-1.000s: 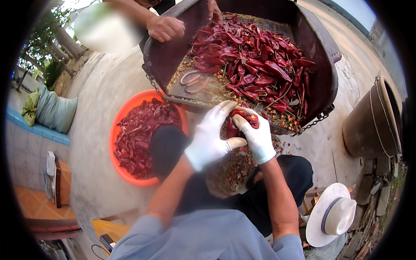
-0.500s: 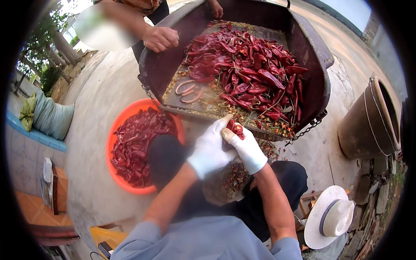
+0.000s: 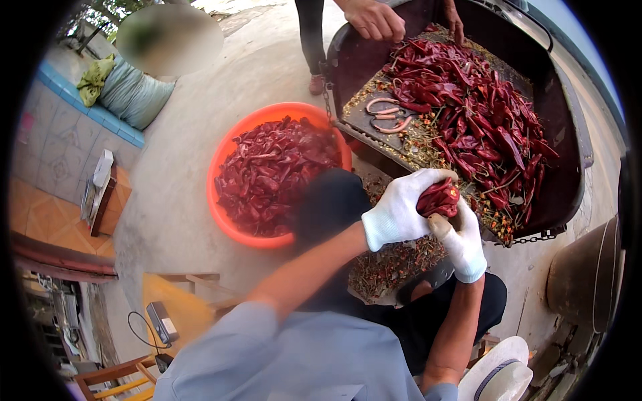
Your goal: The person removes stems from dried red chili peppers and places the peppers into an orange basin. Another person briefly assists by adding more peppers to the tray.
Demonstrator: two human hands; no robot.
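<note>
One head-worn fisheye looks down past the shirt (image 3: pixel 301 354), near above left hand (image 3: pixel 404 207) and right hand (image 3: pixel 466 248)

white gloves (image 3: pixel 401 210), grey-blue shirt (image 3: pixel 314 361), dark trousers (image 3: pixel 421 327)

My view now points further left than a second ago: the cart (image 3: pixel 574 113) and the orange basin (image 3: pixel 215 175) sit further right in it, the straw hat (image 3: pixel 511 382) drops partly past the lower edge, and a slatted wooden chair (image 3: pixel 110 372) and the co-worker's shoe (image 3: pixel 316 84) come into sight. I see my left hand (image 3: pixel 401 208) now curled over the bunch of red peppers (image 3: pixel 438 199), which shows far more between it and my right hand (image 3: pixel 466 248).
</note>
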